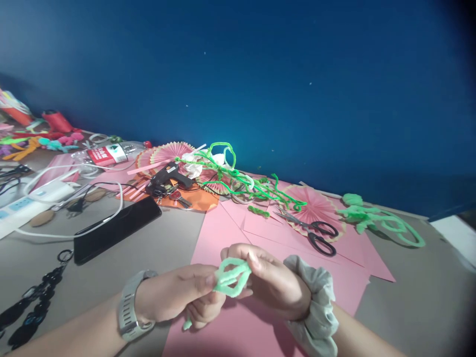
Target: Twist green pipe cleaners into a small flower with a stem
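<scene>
Above the near end of the pink paper sheets (238, 233), head view: left hand (178, 297) and right hand (271, 285), fingertips meeting, both pinched on one pale green pipe cleaner (232, 280) bent into loops; its loose end pokes out below the left fingers. Left wrist: grey watch (130, 307). Right wrist: grey fabric scrunchie (316, 307). On the pink sheets, beyond the hands: black-handled scissors (314, 233), blades pointing away to the left, lying partly on a pink pleated paper fan (316, 208). Right of the sheets, on the grey table (409, 297): a pale green pipe-cleaner figure (372, 218) with looped tail. At the far edge of the sheets, against the blue wall (297, 74): a tangle of bright green pipe cleaners (241, 178) over further pleated fans. Left of that tangle: black glue gun (169, 176) on orange paper (197, 198), keys (178, 197) just beside it. Left of the sheets: black phone (115, 228), face up, with a white cable (92, 225) curving past it; farther left, a white power strip (29, 201). Beyond the phone: a clear bottle with a red label (111, 153), lying on its side. Far left corner: assorted coloured craft pieces, too blurred to itemise. Near left edge: black chain of links (33, 302).
</scene>
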### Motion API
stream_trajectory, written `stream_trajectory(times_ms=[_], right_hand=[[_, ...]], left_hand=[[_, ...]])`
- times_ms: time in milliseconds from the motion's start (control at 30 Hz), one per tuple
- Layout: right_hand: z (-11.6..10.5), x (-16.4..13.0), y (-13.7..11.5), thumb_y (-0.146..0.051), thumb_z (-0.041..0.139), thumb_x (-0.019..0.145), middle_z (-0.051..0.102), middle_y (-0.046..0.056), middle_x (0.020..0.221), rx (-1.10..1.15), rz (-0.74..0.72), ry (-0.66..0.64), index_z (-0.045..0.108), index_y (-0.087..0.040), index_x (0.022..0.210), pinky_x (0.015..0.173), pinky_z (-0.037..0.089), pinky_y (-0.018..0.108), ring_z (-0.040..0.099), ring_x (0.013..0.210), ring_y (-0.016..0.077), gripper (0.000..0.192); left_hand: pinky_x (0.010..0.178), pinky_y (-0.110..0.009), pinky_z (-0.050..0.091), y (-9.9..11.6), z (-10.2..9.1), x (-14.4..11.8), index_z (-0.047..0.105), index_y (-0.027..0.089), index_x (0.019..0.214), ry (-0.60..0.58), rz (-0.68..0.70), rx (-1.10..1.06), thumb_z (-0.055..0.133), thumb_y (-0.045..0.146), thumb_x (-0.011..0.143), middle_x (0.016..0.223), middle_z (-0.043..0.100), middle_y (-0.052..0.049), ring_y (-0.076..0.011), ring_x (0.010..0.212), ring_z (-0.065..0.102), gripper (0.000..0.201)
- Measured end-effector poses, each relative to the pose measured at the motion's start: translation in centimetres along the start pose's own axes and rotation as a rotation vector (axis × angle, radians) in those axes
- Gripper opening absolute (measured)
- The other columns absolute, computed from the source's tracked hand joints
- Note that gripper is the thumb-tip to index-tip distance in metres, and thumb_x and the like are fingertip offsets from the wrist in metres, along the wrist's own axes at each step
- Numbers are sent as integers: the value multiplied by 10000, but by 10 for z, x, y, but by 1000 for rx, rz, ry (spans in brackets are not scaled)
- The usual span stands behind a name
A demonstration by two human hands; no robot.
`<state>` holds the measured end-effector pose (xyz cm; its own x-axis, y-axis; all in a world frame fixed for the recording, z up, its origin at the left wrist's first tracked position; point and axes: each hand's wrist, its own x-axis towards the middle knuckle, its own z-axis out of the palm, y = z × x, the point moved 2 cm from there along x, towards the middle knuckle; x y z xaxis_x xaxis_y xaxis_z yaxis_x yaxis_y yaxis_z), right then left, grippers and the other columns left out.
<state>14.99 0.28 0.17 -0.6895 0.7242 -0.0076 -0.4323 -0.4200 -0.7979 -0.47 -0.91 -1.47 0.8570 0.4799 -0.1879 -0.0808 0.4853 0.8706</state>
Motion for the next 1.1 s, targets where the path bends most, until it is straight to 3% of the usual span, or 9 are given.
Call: stream_trajectory(times_ms=[300,500,700,767,833,967,1033,1100], right_hand=[[-2,3,-2,-482,573,814,350,-41,621,26,-6,96,455,-177,669,509,231,227,292,545,92,358],[-3,4,-2,-428,536,864,394,-30,637,10,-62,25,466,-159,652,507,246,215,305,548,86,349],[-3,3,-1,-429,524,872,358,-36,631,25,-39,21,466,-155,646,499,249,207,285,553,85,360],[-3,3,-2,-447,508,877,364,-39,638,36,-27,91,498,-158,711,517,286,200,318,563,84,333],[-3,3,-4,-464,477,889,383,-42,652,13,-49,210,515,-184,820,546,336,207,372,576,90,291],[-3,4,-5,-411,471,909,457,-35,665,-255,-118,365,515,-211,869,554,396,232,454,579,104,209],[-5,5,-1,-385,487,908,472,-25,673,-343,-146,361,542,-192,848,557,398,234,468,583,103,209],[-6,6,4,-373,495,908,454,-25,676,-258,-160,325,560,-175,818,567,385,225,448,581,90,227]], left_hand=[[448,-239,292,0,-2,0,338,207,634,4,18,13,375,617,835,516,329,66,-87,435,315,458],[427,-212,256,5,0,1,310,209,644,8,23,-131,401,578,849,531,208,95,-62,421,198,432],[431,-211,306,2,0,3,392,197,742,-31,52,-112,380,536,878,550,258,92,-68,435,246,365],[435,-215,285,-1,-1,4,362,200,702,52,73,-56,340,539,889,545,250,88,-71,441,242,388],[444,-221,256,-1,-3,5,311,207,658,209,120,35,292,524,909,551,239,80,-75,457,228,405],[490,-236,261,6,-4,5,374,193,684,494,190,331,256,448,943,595,287,55,-89,515,272,382],[511,-241,274,9,-2,4,410,188,710,542,196,438,247,430,950,604,324,48,-94,537,307,378],[512,-240,271,8,-1,4,400,190,699,543,198,437,256,430,950,599,324,48,-93,538,304,375]])
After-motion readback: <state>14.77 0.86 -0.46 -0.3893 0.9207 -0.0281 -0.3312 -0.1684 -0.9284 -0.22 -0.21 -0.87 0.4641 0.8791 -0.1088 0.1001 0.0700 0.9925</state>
